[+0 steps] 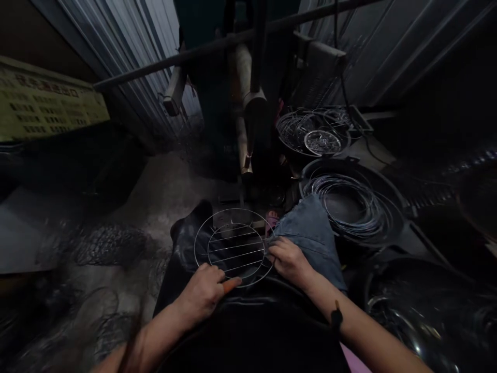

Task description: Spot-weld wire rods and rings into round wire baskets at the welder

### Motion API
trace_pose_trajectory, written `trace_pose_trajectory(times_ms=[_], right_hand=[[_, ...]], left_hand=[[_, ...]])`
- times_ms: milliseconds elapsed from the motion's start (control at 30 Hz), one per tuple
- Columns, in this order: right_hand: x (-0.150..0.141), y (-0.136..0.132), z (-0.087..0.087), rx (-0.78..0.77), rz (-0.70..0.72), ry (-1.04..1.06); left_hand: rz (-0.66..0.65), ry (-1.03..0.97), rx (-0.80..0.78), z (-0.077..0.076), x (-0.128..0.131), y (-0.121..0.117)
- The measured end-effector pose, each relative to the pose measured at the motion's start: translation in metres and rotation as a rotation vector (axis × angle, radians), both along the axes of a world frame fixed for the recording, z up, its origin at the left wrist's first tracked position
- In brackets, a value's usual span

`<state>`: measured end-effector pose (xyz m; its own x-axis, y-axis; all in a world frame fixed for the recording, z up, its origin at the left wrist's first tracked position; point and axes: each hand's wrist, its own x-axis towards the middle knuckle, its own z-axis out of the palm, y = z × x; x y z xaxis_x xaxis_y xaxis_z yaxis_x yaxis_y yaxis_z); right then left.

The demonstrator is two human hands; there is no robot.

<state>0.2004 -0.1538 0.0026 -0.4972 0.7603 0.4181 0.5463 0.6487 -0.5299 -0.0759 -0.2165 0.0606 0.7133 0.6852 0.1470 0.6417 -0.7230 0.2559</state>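
Observation:
A round wire rack (236, 247) lies level over my lap, made of two rings, one inside the other, with several straight wires across the inner one. My left hand (205, 287) is closed on the near left part of its outer ring; an orange covering (232, 285) shows at the thumb. On the right side, the fingers of my right hand (289, 260) pinch the rim of the same rack. Just beyond the rack stands a dark machine (217, 129) with a thick rod-like arm (244, 67) pointing down toward it.
To the right, a wide black pan (396, 207) holds coiled wire (349, 202). Behind it, another container holds wire rings and a small round basket (322, 142) of metal pieces. A yellow crate (50, 103) is at the left. A long bar (155, 65) crosses the machine. Dark wire piles (112, 243) lie left.

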Motion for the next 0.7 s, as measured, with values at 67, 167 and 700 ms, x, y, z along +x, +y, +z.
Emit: trace_pose_trajectory(times_ms=[67,167,700], right_hand=[[0.003,0.008,0.005,-0.057,-0.037,0.010],[0.008,0.024,0.017,-0.210,-0.130,0.001],[0.158,0.085,-0.005,-0.655,-1.072,-0.559]], left_hand=[[0.016,-0.020,-0.040,0.009,-0.003,0.011],[0.159,-0.138,-0.171,0.026,-0.004,0.045],[0.602,-0.324,-0.263,-0.013,-0.003,0.117]])
